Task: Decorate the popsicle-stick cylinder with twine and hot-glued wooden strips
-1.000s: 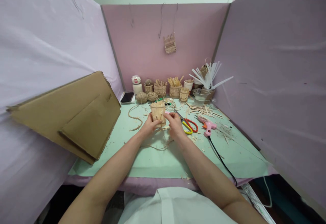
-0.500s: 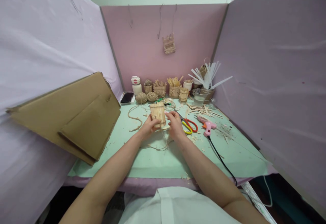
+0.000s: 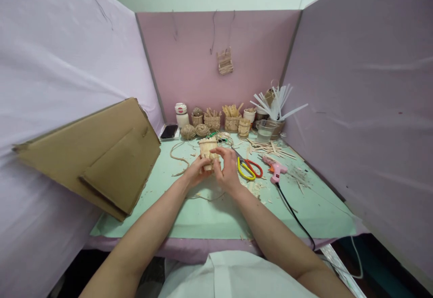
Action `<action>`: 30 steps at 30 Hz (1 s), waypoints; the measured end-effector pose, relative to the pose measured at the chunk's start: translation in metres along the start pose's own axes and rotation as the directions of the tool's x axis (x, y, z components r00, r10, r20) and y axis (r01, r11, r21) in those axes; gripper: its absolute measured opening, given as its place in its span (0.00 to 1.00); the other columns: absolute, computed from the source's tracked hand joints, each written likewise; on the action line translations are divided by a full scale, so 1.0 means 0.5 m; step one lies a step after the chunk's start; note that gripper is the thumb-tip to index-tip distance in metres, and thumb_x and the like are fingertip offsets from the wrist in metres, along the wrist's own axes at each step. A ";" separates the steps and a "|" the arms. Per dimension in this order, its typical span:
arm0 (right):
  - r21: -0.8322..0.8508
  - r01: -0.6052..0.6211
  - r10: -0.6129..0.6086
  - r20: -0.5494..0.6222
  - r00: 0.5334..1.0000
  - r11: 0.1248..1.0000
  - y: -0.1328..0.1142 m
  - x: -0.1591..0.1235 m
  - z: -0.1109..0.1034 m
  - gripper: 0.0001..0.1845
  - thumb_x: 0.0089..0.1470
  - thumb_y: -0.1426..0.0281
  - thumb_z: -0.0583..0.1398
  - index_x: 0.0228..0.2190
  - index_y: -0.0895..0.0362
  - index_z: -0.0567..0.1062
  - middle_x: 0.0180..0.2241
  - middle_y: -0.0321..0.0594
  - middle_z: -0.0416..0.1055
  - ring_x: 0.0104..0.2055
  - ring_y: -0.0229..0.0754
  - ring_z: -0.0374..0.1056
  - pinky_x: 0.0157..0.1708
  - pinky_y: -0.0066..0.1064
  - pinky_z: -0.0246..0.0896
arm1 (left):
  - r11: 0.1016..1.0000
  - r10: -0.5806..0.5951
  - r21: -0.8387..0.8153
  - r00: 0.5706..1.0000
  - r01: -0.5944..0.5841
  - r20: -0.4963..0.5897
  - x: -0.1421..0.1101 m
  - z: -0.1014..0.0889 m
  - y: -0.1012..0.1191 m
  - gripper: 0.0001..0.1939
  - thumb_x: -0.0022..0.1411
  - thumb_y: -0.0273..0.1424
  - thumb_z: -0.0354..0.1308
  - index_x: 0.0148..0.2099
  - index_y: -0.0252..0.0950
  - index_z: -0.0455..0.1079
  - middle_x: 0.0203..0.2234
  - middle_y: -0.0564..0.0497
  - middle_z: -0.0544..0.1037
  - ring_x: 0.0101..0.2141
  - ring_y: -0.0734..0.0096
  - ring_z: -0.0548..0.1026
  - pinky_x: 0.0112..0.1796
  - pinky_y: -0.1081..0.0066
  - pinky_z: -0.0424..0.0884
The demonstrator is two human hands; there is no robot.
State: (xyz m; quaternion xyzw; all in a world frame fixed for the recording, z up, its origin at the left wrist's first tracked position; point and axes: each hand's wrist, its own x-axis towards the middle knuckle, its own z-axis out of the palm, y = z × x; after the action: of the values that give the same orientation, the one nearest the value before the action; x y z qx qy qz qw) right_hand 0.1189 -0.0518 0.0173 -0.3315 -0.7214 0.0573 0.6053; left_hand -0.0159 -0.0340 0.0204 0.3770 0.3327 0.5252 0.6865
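A small cup of pale wooden sticks (image 3: 207, 144), with a band of twine round its upper part, is held up over the table in my left hand (image 3: 196, 171). That hand is closed round its lower left side, thumb across the front. My right hand (image 3: 227, 169) is at the cup's front right side, its bent fingers covering part of it. Whatever lies between those fingertips is too small to make out. A loose length of twine (image 3: 206, 197) lies on the table below. Scissors with red and yellow handles (image 3: 248, 170) lie open to the right of my right hand.
A pink glue gun (image 3: 278, 170) with a black cord lies at right. Loose sticks (image 3: 272, 149), twine balls (image 3: 188, 132), stick-filled baskets (image 3: 232, 123) and a clear plastic cup (image 3: 265, 131) line the back. A cardboard panel (image 3: 101, 153) leans at left, near a phone (image 3: 169, 131).
My right hand has moved left and slightly up, from beside the cup to across its front. The left hand keeps its hold on the cup.
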 end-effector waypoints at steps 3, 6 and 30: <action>-0.001 -0.025 0.025 -0.008 1.000 1.000 0.004 -0.001 0.002 0.19 0.59 0.72 0.54 0.52 0.54 0.65 0.48 0.44 0.73 0.52 0.50 0.63 0.53 0.48 0.57 | 1.000 -0.004 0.002 1.000 0.004 -0.019 0.002 -0.002 -0.002 0.22 0.50 0.23 0.64 0.49 0.37 0.71 0.39 0.47 0.81 0.37 0.63 0.79 0.35 0.68 0.75; 0.030 -0.025 0.027 -0.048 0.998 0.999 0.006 -0.002 0.002 0.18 0.59 0.72 0.54 0.52 0.54 0.65 0.49 0.45 0.71 0.53 0.49 0.63 0.54 0.47 0.58 | 1.000 -0.004 -0.014 1.000 0.004 -0.011 0.004 -0.007 -0.004 0.21 0.51 0.24 0.64 0.49 0.37 0.71 0.38 0.47 0.80 0.35 0.64 0.79 0.34 0.68 0.75; 0.090 -0.136 0.153 -0.226 0.962 0.987 0.005 -0.002 -0.003 0.17 0.56 0.70 0.57 0.48 0.53 0.65 0.47 0.46 0.66 0.47 0.46 0.64 0.48 0.43 0.62 | 0.999 0.017 -0.040 0.999 -0.016 0.027 0.008 -0.022 -0.004 0.19 0.52 0.27 0.63 0.48 0.37 0.72 0.44 0.45 0.80 0.45 0.58 0.78 0.47 0.59 0.74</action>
State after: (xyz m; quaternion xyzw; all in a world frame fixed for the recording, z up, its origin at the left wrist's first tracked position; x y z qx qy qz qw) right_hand 0.1212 -0.0508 0.0157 -0.3650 -0.6170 0.0885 0.6915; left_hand -0.0232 -0.0286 0.0128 0.3732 0.3095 0.5323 0.6939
